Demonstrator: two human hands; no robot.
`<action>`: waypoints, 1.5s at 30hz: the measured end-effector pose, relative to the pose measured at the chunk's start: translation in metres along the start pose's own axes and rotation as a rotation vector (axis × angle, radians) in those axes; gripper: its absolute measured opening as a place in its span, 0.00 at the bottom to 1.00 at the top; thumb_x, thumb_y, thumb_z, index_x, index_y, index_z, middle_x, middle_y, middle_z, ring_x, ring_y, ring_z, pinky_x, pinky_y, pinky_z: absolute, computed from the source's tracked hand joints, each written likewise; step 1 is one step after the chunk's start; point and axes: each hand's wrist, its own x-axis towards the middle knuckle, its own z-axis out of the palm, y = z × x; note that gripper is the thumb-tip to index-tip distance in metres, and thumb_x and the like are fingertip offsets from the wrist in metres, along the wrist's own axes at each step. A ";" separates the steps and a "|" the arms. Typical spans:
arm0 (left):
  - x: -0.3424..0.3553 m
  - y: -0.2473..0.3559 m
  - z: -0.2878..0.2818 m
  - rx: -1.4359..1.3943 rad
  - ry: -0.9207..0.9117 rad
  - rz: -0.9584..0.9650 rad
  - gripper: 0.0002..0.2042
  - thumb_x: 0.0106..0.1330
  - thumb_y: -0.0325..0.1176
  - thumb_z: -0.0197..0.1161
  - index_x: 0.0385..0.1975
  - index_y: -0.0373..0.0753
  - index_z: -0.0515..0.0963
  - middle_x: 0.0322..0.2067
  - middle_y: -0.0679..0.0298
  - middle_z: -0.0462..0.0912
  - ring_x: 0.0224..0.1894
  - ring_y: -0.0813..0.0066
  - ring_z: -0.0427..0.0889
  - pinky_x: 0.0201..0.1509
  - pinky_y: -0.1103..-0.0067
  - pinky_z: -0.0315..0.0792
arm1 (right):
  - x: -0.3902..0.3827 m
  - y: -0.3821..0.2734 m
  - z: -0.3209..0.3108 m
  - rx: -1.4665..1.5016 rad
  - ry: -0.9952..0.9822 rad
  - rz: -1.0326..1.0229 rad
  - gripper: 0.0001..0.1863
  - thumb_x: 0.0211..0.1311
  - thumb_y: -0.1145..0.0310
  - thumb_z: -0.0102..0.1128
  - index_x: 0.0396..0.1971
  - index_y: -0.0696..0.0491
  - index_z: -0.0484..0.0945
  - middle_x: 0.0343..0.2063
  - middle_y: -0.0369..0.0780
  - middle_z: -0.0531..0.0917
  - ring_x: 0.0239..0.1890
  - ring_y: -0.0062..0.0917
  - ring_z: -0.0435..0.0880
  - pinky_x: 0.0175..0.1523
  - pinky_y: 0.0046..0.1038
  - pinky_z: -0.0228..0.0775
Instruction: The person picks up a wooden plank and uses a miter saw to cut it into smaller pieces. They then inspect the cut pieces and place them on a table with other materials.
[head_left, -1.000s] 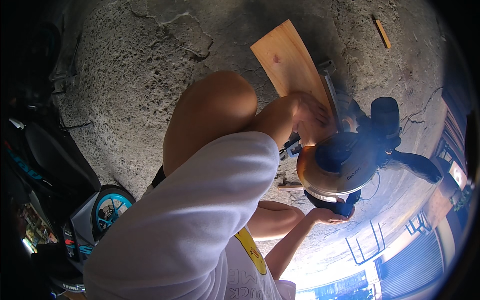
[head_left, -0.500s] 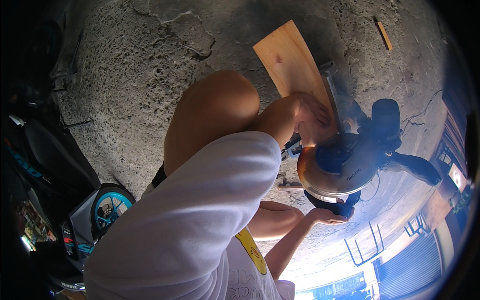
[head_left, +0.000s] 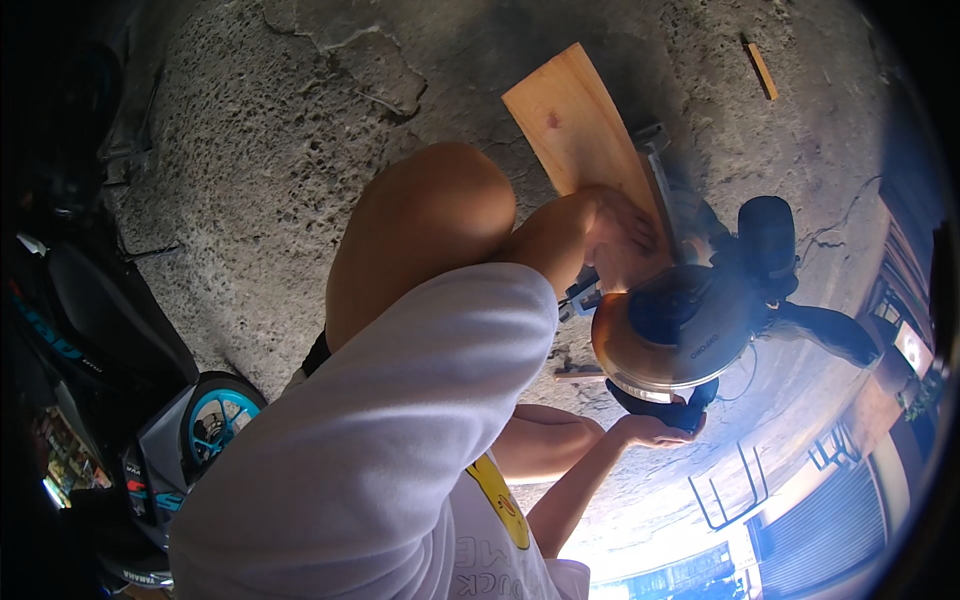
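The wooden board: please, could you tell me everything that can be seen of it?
The board is flat and light orange-brown, looking like bare wood, with lengthwise grain and one darker knot near its free end. That end points to the top of the picture; the board's curve may come from the lens. Its right long edge runs beside a grey metal fence. The left hand lies on it, fingers toward the fence. Its other end, toward the power saw, is hidden.
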 end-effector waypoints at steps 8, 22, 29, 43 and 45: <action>-0.010 0.013 -0.017 -0.039 -0.033 -0.116 0.53 0.36 0.50 0.78 0.66 0.34 0.61 0.65 0.51 0.64 0.69 0.54 0.60 0.76 0.63 0.49 | 0.008 0.000 0.005 0.028 -0.043 -0.039 0.34 0.77 0.45 0.22 0.53 0.58 0.72 0.42 0.47 0.76 0.41 0.32 0.77 0.45 0.32 0.72; -0.004 0.032 0.000 0.204 -0.131 -0.224 0.51 0.48 0.51 0.73 0.71 0.38 0.54 0.72 0.59 0.53 0.75 0.64 0.48 0.78 0.67 0.43 | 0.064 -0.036 -0.008 0.336 -0.276 0.138 0.25 0.77 0.50 0.35 0.53 0.57 0.69 0.23 0.40 0.76 0.20 0.24 0.74 0.28 0.23 0.70; 0.006 0.047 -0.006 0.195 -0.273 -0.334 0.52 0.54 0.55 0.69 0.74 0.43 0.45 0.75 0.65 0.41 0.77 0.71 0.38 0.79 0.68 0.35 | 0.154 -0.062 -0.007 0.281 -0.409 0.301 0.24 0.77 0.52 0.35 0.54 0.55 0.71 0.22 0.40 0.78 0.18 0.25 0.77 0.25 0.26 0.71; -0.011 0.070 0.005 0.209 -0.088 -0.577 0.47 0.53 0.51 0.72 0.72 0.48 0.54 0.74 0.55 0.44 0.77 0.61 0.40 0.75 0.52 0.40 | 0.222 -0.082 0.016 0.146 -0.464 0.471 0.24 0.77 0.50 0.34 0.50 0.54 0.74 0.22 0.40 0.79 0.18 0.24 0.78 0.24 0.28 0.73; -0.008 0.068 0.008 0.224 -0.106 -0.589 0.48 0.53 0.51 0.72 0.72 0.48 0.53 0.75 0.56 0.43 0.77 0.61 0.40 0.75 0.52 0.41 | 0.221 -0.080 0.014 0.168 -0.472 0.449 0.24 0.77 0.51 0.33 0.49 0.54 0.74 0.22 0.40 0.79 0.18 0.25 0.78 0.24 0.28 0.73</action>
